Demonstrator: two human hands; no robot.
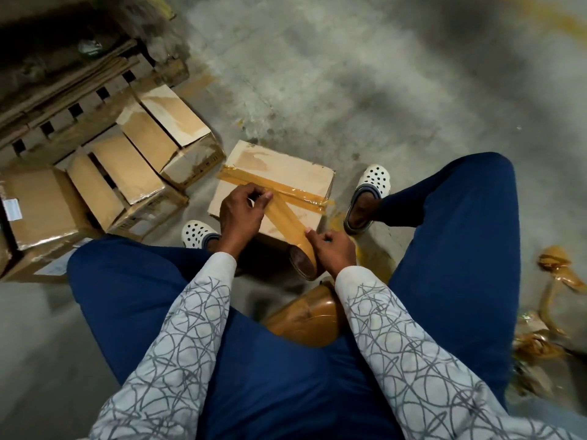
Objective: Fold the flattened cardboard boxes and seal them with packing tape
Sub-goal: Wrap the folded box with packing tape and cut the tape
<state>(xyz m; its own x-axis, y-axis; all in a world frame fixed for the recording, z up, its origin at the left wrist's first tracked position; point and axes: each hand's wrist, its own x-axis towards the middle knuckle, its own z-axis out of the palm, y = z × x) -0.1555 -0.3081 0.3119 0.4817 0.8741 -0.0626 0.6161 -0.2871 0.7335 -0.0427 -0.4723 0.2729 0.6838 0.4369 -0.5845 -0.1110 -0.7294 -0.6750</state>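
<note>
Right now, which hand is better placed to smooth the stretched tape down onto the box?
Left. The left hand pinches the end of the tape strip on top of the box; the right hand grips the tape roll beyond the near edge, holding the strip taut.

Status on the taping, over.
Left hand holds tape end on box. Right hand grips roll. One strip already across box. Nothing blocking.

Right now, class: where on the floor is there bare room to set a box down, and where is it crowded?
Bare floor lies beyond the box and right shoe. Crowded: other boxes on the left, tape scraps on the right.
</note>
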